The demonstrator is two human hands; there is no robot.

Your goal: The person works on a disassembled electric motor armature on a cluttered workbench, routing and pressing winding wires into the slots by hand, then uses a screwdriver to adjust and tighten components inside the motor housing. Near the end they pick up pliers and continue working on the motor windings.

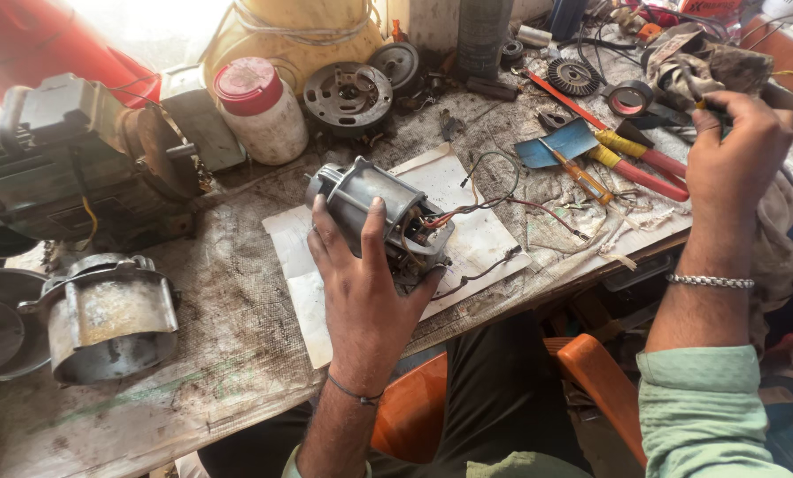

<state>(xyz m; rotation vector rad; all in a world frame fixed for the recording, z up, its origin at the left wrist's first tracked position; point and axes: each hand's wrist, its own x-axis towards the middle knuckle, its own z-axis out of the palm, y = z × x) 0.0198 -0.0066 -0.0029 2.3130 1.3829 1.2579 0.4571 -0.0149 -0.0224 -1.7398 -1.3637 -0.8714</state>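
The small grey electric motor [380, 215] lies on a sheet of white paper [467, 239] at the middle of the workbench [228, 345], its long axis running from upper left to lower right, with the wired end toward the lower right. The left hand [361, 283] grips it from the near side — fingers wrapped over the housing. The right hand [734, 146] is well apart, raised at the bench's right end, closed on a thin green-handled tool [713, 108]. Red-and-yellow-handled pliers [644, 164] lie between.
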